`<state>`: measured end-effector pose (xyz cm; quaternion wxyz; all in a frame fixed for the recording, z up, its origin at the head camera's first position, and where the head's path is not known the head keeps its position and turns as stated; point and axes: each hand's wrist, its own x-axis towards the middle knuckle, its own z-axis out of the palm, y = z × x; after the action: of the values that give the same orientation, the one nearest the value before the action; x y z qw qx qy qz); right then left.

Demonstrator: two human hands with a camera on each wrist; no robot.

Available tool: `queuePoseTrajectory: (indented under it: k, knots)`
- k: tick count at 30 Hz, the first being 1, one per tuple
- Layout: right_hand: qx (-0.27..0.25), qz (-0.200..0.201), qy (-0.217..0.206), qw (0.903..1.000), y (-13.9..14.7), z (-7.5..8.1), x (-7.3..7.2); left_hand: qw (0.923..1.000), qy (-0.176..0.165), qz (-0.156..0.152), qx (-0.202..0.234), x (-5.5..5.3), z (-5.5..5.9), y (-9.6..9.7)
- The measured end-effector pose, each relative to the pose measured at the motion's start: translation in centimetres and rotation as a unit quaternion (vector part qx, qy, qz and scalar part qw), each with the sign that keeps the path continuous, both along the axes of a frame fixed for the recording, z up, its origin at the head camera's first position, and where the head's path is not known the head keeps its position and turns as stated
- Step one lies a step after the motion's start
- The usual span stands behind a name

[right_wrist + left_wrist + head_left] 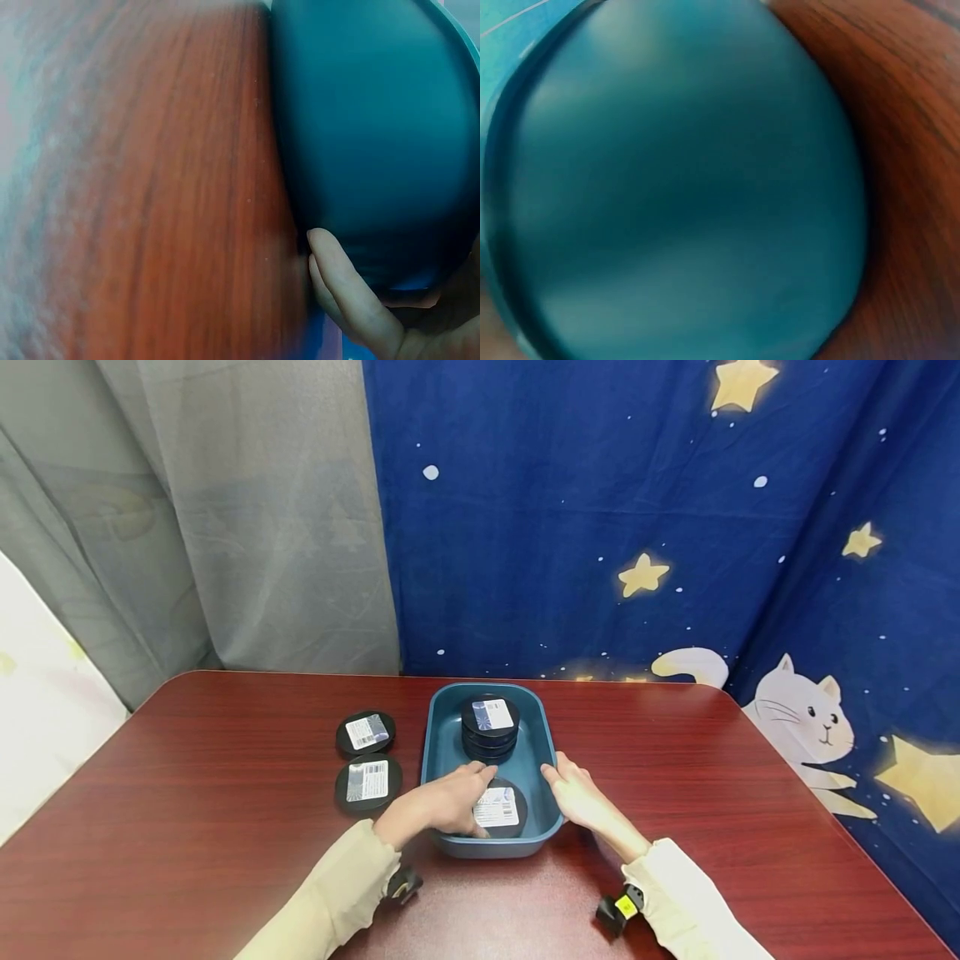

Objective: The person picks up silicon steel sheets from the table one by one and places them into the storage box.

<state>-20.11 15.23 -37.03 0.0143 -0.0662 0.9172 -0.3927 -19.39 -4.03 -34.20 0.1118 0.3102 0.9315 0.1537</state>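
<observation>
A blue-green rectangular bin (540, 827) with rounded corners sits on the table. Inside, towards its front, lies a black round disc (517, 828) with a white barcode label. My left hand (448, 800) reaches over the bin's left wall and grips this disc, fingers at its far side and thumb at its near side. On the bin's right wall, my right hand (579, 795) holds on, thumb inside and fingers outside; its fingers (349, 296) show against the outer wall in the right wrist view. Only the bin's outer wall (682, 172) fills the left wrist view, the left hand being hidden there.
At the back of the bin stands a stack of black discs (490, 727), the top one labelled. Left of the bin, two more labelled discs lie on the red-brown table, a far one (365, 732) and a near one (368, 782). Curtains (525, 527) hang behind the table.
</observation>
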Motion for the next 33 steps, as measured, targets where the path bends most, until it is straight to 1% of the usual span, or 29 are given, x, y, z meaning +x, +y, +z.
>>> queuePoseTrajectory:
  k: [2,5,7,9,12,15,17,19,21,23,29,33]
  knots:
    - [0.001,0.0,-0.002,1.0,0.0,0.0,0.0,0.9993,0.011,-0.007,0.034,0.0,0.1,-0.4]
    - [0.004,0.001,-0.001,1.0,0.0,0.0,0.0,0.9951,0.043,-0.019,0.088,-0.1,0.2,-1.1]
    - [0.006,0.0,0.002,1.0,0.0,0.0,0.0,0.989,0.075,-0.025,0.125,-0.2,0.3,-1.6]
    - [0.003,-0.001,0.001,1.0,0.0,0.1,0.0,0.9801,0.115,-0.024,0.16,-0.5,0.2,-2.1]
    - [-0.003,-0.002,-0.002,1.0,0.0,0.0,0.0,0.9634,0.167,-0.001,0.21,-0.8,0.2,-3.0]
    - [-0.008,-0.003,-0.005,0.9999,0.0,0.0,0.0,0.9495,0.198,0.036,0.24,-1.0,0.0,-4.1]
    - [-0.009,-0.004,-0.005,0.9999,-0.1,0.0,0.0,0.9435,0.211,0.056,0.249,-1.1,0.0,-4.8]
    - [-0.008,-0.005,-0.005,0.9999,-0.1,0.0,0.0,0.9397,0.219,0.07,0.253,-1.2,-0.1,-5.4]
    - [-0.004,-0.004,-0.003,1.0,-0.1,0.0,0.0,0.9385,0.225,0.08,0.249,-1.2,-0.2,-6.1]
    - [0.0,-0.002,-0.002,1.0,0.0,0.0,0.0,0.9397,0.225,0.089,0.242,-1.2,-0.3,-6.8]
    - [0.006,0.0,0.002,1.0,0.0,0.0,0.0,0.9499,0.21,0.112,0.202,-0.7,-0.8,-9.0]
    - [0.01,-0.001,0.005,0.9999,0.0,0.0,0.0,0.9569,0.186,0.131,0.181,-0.4,-1.0,-10.5]
